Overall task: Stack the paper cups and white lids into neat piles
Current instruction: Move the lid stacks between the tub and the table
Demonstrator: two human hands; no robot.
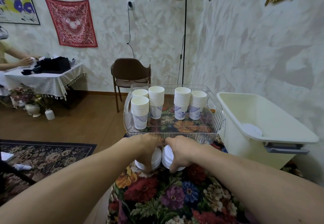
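Both hands low over floral bench (175, 201), just in front of clear tray (216, 118). Left hand (146, 151) clasps lid pile (156, 159), fingers curled over top and side. Right hand (182, 151) clasps second lid pile (167, 157), thumb down near edge. Two piles side by side, nearly touching. Five cup stacks (156, 102) upright in tray. Cream tub (280, 132) at right, lids (251, 130) inside.

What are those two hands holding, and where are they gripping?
Each grips a pile of white lids by its sides: left hand on the left pile, right hand on the right pile.
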